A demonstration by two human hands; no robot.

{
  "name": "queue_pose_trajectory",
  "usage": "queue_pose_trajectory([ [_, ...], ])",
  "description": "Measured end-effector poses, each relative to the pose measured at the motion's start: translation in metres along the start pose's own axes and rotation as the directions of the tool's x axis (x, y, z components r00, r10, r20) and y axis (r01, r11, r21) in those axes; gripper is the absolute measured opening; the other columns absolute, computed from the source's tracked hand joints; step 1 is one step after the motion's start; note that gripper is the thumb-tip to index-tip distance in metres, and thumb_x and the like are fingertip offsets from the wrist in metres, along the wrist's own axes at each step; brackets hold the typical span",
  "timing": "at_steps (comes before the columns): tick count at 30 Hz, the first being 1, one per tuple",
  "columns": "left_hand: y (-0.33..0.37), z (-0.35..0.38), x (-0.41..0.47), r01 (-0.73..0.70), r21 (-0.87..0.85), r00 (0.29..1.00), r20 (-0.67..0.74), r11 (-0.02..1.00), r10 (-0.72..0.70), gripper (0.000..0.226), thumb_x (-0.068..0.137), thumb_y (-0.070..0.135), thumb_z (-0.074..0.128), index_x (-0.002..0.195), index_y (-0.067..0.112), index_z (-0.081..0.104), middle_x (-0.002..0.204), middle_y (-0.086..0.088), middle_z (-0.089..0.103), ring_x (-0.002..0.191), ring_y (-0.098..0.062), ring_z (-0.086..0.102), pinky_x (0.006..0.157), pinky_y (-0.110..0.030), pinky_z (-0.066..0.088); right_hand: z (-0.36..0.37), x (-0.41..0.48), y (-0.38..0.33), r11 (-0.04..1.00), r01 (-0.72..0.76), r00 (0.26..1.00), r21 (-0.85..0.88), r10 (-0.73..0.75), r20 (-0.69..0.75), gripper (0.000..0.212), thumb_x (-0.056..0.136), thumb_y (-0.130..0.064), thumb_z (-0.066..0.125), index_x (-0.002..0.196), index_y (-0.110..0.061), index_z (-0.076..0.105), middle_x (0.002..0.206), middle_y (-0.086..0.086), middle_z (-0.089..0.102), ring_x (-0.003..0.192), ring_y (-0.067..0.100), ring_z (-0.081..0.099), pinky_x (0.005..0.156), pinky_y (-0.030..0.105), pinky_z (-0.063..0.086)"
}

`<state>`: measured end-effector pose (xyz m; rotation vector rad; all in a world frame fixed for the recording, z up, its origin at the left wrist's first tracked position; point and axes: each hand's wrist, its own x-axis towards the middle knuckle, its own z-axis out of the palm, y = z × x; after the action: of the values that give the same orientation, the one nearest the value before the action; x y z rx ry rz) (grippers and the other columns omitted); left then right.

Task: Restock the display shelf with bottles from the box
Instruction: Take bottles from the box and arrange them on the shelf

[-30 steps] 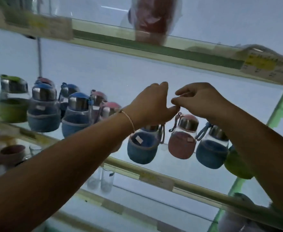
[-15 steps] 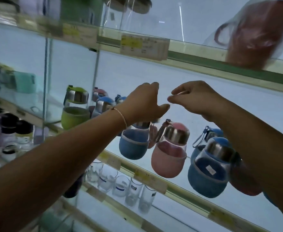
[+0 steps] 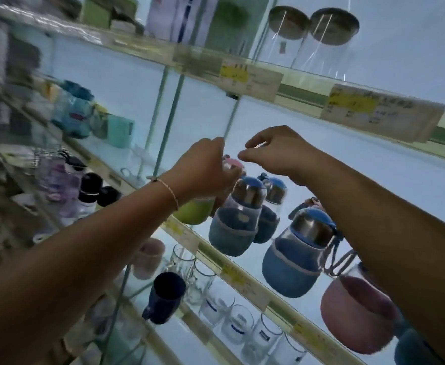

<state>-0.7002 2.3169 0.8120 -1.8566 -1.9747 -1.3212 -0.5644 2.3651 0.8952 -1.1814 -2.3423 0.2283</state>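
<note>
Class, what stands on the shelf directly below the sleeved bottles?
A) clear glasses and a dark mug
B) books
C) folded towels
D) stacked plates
A: rows of clear glasses stand beside a dark blue mug, under the blue-sleeved bottles.

Head-worn camera looks up, tilted, close at the display shelf (image 3: 206, 245).

You are facing tiered glass shelving (image 3: 282, 316), its front rails (image 3: 303, 94) pale cream with a green strip and yellow price labels (image 3: 234, 72) stuck along them. Thin green uprights (image 3: 163, 122) split the bays. Behind the glass the back wall (image 3: 347, 138) glows flat, cool blue-white, backlighting every level; the far left side is smeared with blur
</note>
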Motion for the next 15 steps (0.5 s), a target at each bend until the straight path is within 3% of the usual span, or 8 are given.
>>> queue_pose_trajectory([
  [5,-0.042,-0.004,-0.006,0.057,-0.024,0.995,-0.075,0.998,-0.059,0.057,0.087,0.042,0.065,0.128,0.006,0.05,0.12,-0.015,0.058,0.107,-0.03,0.056,0.085,-0.036,0.045,0.032,0.028,-0.026,0.998,0.035,0.996,-0.043,-0.031,0.081,0.02,0.086,-0.033,0.073,0.1,-0.019,0.071,0.091,-0.009,0.06,0.081,0.006,0.06,0.06,0.02,0.047],
  [8,-0.059,0.001,-0.006,0.055,-0.029,0.995,-0.083,0.998,-0.057,0.035,0.087,0.041,0.063,0.104,0.012,0.054,0.099,-0.01,0.059,0.094,-0.027,0.055,0.067,-0.029,0.037,0.048,0.037,-0.032,0.998,0.026,0.993,-0.052,-0.02,0.119,0.017,0.085,-0.033,0.073,0.095,-0.019,0.071,0.093,-0.006,0.064,0.081,0.011,0.065,0.061,0.022,0.051],
  [10,-0.071,0.009,-0.005,0.069,-0.043,0.996,-0.062,0.997,-0.072,0.033,0.084,0.047,0.064,0.094,0.019,0.05,0.089,-0.002,0.054,0.084,-0.022,0.054,0.058,-0.023,0.029,0.056,0.041,-0.033,0.999,0.009,0.989,-0.053,-0.001,0.145,0.016,0.084,-0.034,0.075,0.09,-0.019,0.072,0.092,-0.002,0.068,0.08,0.015,0.069,0.067,0.029,0.059],
  [13,-0.083,0.026,-0.008,0.106,-0.058,0.994,0.025,0.993,-0.105,0.056,0.076,0.056,0.068,0.114,0.017,0.054,0.1,-0.004,0.06,0.088,-0.022,0.058,0.067,-0.026,0.042,0.065,0.043,-0.033,0.999,-0.009,0.987,-0.05,0.017,0.16,0.027,0.078,-0.041,0.082,0.086,-0.018,0.073,0.084,0.004,0.07,0.08,0.024,0.072,0.077,0.042,0.063],
  [15,-0.086,0.037,-0.014,0.132,-0.115,0.989,0.084,0.985,-0.123,0.069,0.075,0.051,0.074,0.128,0.016,0.048,0.108,-0.007,0.062,0.087,-0.019,0.057,0.069,-0.024,0.044,0.067,0.045,-0.034,0.998,-0.009,0.989,-0.057,0.017,0.147,0.035,0.07,-0.044,0.087,0.083,-0.015,0.073,0.08,0.007,0.071,0.076,0.026,0.072,0.076,0.046,0.063],
])
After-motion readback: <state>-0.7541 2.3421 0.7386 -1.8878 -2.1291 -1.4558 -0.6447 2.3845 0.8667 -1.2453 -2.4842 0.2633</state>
